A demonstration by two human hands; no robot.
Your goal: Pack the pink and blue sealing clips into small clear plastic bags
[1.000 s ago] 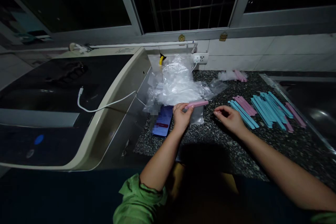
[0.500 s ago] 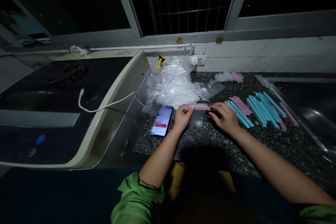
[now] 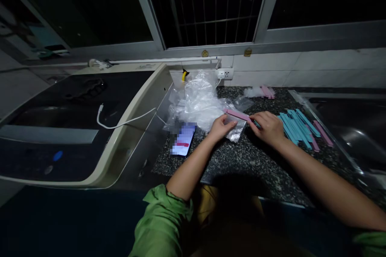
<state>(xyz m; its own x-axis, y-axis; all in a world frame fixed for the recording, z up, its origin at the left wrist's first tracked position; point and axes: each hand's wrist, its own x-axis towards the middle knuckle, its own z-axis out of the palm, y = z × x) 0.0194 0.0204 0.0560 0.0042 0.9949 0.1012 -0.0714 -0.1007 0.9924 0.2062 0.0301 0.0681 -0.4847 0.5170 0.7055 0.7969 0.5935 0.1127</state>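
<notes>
My left hand [image 3: 221, 128] grips a small clear plastic bag [image 3: 239, 130], its thumb lying over the front. A flat pink strip [image 3: 237, 114] runs along the bag's top edge; whether it is inside or is part of the bag I cannot tell. At the strip's right end, the fingers of my right hand [image 3: 268, 128] are pinched on it. Right of that hand lie several turquoise strips [image 3: 297, 128] in a loose pile, with pink strips [image 3: 322, 133] beside and under them. The fingertips of my left hand are partly hidden behind the bag.
A heap of clear plastic bags [image 3: 199, 96] is piled behind my hands. A lit phone [image 3: 183, 139] lies left on the speckled counter [image 3: 217, 164]. A washing machine [image 3: 123, 128] with a white cable [image 3: 129, 121] stands left; a sink [image 3: 356, 124] is right. More pink strips [image 3: 267, 92] lie at the back.
The bag and pink strip have tilted, the strip's left end now higher and shifted right. Both hands have moved slightly right. My right hand now covers where the nearest strips lay.
</notes>
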